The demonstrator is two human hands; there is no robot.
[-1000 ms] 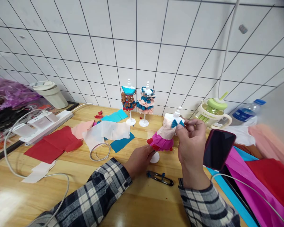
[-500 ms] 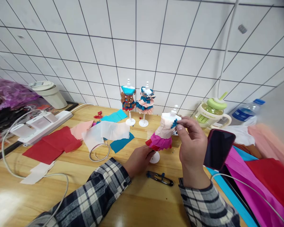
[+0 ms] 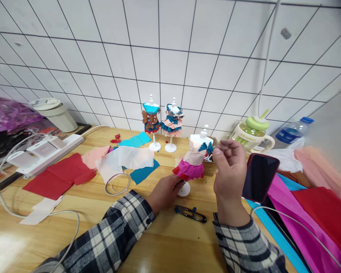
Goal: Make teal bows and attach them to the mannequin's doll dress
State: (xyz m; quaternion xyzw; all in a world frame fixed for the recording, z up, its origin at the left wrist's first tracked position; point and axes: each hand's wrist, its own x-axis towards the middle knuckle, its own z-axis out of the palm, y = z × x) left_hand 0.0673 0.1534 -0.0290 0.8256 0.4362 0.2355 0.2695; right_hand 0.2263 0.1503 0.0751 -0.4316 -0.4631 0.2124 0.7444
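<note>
Currently, the left hand (image 3: 165, 192) holds the form (image 3: 196, 148) low, by the hem of its pink and red skirt (image 3: 191, 169). The form leans, well in from the front edge of the table (image 3: 170, 246). The right hand (image 3: 230, 167) is narrow, thumb and fingertips bent close together just beside the blue bow (image 3: 206, 148) on the bodice; whether it pinches anything, I cannot tell. Snips (image 3: 190, 213) lie nearer the front edge, and two dressed forms (image 3: 151, 118) stand upright near the back edge.
</note>
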